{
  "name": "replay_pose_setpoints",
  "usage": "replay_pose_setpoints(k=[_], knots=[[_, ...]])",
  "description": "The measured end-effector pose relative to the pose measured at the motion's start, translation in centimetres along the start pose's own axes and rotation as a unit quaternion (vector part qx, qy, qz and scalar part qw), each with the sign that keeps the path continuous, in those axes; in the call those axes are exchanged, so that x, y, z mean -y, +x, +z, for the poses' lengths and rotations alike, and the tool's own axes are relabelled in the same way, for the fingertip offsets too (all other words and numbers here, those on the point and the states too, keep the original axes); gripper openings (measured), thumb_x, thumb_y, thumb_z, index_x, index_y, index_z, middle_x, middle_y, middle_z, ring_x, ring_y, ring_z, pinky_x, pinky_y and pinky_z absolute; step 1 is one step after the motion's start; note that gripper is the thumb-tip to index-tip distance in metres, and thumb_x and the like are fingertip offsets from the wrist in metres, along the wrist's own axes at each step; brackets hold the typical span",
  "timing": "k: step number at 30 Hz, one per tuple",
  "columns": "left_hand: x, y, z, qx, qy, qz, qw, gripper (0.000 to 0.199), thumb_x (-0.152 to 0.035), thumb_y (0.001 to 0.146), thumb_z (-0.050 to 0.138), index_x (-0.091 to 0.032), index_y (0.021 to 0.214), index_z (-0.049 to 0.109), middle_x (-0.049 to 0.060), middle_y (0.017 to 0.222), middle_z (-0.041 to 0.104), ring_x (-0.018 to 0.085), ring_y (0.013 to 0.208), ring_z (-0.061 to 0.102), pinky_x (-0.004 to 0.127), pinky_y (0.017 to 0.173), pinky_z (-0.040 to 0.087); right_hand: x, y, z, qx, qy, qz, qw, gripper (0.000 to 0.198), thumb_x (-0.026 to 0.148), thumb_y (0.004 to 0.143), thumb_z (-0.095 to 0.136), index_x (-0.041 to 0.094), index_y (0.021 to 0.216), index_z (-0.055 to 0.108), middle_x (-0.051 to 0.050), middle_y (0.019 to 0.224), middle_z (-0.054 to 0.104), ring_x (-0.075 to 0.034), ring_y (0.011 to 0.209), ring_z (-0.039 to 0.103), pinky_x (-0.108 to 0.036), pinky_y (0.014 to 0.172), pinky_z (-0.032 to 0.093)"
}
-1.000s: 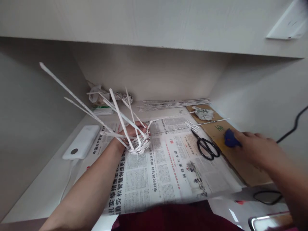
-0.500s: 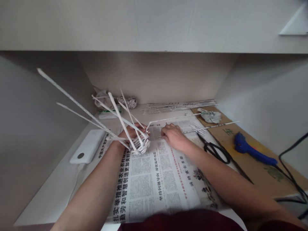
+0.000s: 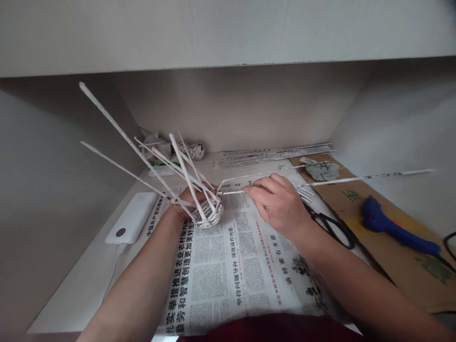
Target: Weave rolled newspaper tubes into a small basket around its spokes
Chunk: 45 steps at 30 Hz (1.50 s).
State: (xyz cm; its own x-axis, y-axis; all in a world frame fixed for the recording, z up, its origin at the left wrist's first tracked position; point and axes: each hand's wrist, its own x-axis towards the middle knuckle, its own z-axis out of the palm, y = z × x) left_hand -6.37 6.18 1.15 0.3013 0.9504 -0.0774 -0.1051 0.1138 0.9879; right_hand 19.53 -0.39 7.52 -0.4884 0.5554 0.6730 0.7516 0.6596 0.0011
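A small woven basket of rolled paper strips (image 3: 213,214) is tilted above the newspaper (image 3: 210,285), its long upright strips fanning up and to the left. My left hand (image 3: 192,197) grips the basket from behind, its fingers partly hidden by the strips. My right hand (image 3: 272,202) pinches a rolled paper strip (image 3: 356,179), which runs from the basket's rim through my fingers and far out to the right. A second strip (image 3: 263,172) leaves the rim behind my right hand, toward the crumpled pale bundle (image 3: 321,170).
Black scissors (image 3: 335,228) and short paper pieces (image 3: 303,192) lie to the right. A blue glue gun (image 3: 395,225) rests on cardboard (image 3: 356,209). At the back is a pile of paper sticks (image 3: 270,154). On the left lies a white power bank (image 3: 131,218) with a cable.
My right hand has moved right and up, and the strip in it has swung out farther right. The basket stays nearly in place in my left hand. The view has shifted slightly.
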Motion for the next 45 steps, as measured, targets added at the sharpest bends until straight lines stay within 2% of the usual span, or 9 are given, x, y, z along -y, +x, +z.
replay_pose_setpoints(k=[4,10,12,17,24,30,34,39,45], knots=[[-0.3,-0.2,0.5,-0.013,-0.008,-0.011,1.0,0.035,-0.029,0.054,0.088,-0.012,0.077,0.07,0.005,0.071,0.072,0.018,0.065,0.065,0.03,0.063,0.052,0.0,0.0,0.1,0.008,-0.024,-0.009,1.0,0.023,0.01,0.089,0.054,0.022,0.097,0.072,-0.004,0.087,0.068,-0.019,0.079,0.051,-0.034,0.073,0.039],[-0.8,-0.5,1.2,-0.035,-0.041,-0.029,0.998,0.037,-0.028,0.046,0.091,-0.011,0.072,0.07,0.004,0.064,0.07,0.016,0.059,0.064,0.028,0.059,0.051,0.0,-0.1,0.4,0.025,-0.049,-0.01,0.998,0.023,0.007,0.087,0.055,0.022,0.09,0.072,-0.003,0.083,0.066,-0.019,0.078,0.048,-0.033,0.073,0.035],[-0.9,-0.5,1.2,-0.044,-0.035,-0.041,0.998,0.038,-0.027,0.046,0.091,-0.01,0.074,0.072,0.005,0.066,0.071,0.017,0.06,0.064,0.028,0.06,0.052,0.1,-0.1,0.4,0.037,-0.053,-0.007,0.998,0.022,0.008,0.087,0.055,0.022,0.09,0.072,-0.004,0.083,0.065,-0.019,0.078,0.048,-0.034,0.072,0.034],[-0.3,-0.2,0.7,-0.017,-0.01,-0.03,0.999,0.037,-0.028,0.05,0.089,-0.01,0.078,0.072,0.006,0.067,0.071,0.018,0.061,0.065,0.029,0.063,0.052,0.2,-0.1,0.5,0.062,-0.064,0.004,0.996,0.021,0.009,0.088,0.054,0.021,0.085,0.07,-0.004,0.08,0.063,-0.019,0.077,0.045,-0.034,0.071,0.032],[-0.3,-0.1,1.2,-0.046,0.058,-0.018,0.997,0.032,-0.029,0.051,0.086,-0.012,0.074,0.072,0.006,0.069,0.072,0.02,0.063,0.066,0.032,0.063,0.053,0.4,-0.3,1.1,0.08,-0.056,0.027,0.995,0.022,0.013,0.09,0.053,0.019,0.073,0.066,-0.005,0.074,0.06,-0.019,0.075,0.046,-0.033,0.071,0.034],[-0.6,-0.3,1.7,-0.067,0.082,-0.005,0.994,0.03,-0.03,0.05,0.087,-0.014,0.072,0.073,0.005,0.068,0.072,0.02,0.063,0.065,0.031,0.062,0.052,0.1,-0.5,1.4,0.074,0.029,0.063,0.995,0.019,0.019,0.093,0.053,0.021,0.089,0.072,-0.005,0.081,0.064,-0.02,0.081,0.052,-0.032,0.075,0.039],[-0.7,-0.4,1.6,-0.05,0.096,0.005,0.994,0.029,-0.033,0.051,0.086,-0.016,0.071,0.073,0.006,0.069,0.073,0.021,0.064,0.066,0.033,0.063,0.053,-0.2,-0.6,1.3,0.065,0.067,0.078,0.993,0.019,0.025,0.095,0.054,0.022,0.092,0.073,-0.004,0.083,0.065,-0.019,0.081,0.054,-0.032,0.075,0.041],[-0.1,0.0,1.3,-0.017,0.119,0.029,0.992,0.031,-0.034,0.055,0.084,-0.015,0.077,0.073,0.006,0.071,0.073,0.021,0.066,0.066,0.032,0.063,0.053,0.2,-0.6,1.3,0.059,0.051,0.071,0.994,0.023,0.026,0.096,0.052,0.022,0.094,0.074,-0.005,0.082,0.064,-0.019,0.081,0.053,-0.032,0.073,0.039],[0.4,0.4,1.0,-0.005,0.149,0.022,0.989,0.029,-0.036,0.059,0.082,-0.015,0.077,0.074,0.006,0.068,0.072,0.02,0.063,0.064,0.03,0.06,0.051,0.7,-0.6,1.2,0.06,-0.007,0.06,0.996,0.022,0.022,0.094,0.052,0.023,0.092,0.074,-0.004,0.074,0.06,-0.019,0.076,0.048,-0.033,0.072,0.035]])
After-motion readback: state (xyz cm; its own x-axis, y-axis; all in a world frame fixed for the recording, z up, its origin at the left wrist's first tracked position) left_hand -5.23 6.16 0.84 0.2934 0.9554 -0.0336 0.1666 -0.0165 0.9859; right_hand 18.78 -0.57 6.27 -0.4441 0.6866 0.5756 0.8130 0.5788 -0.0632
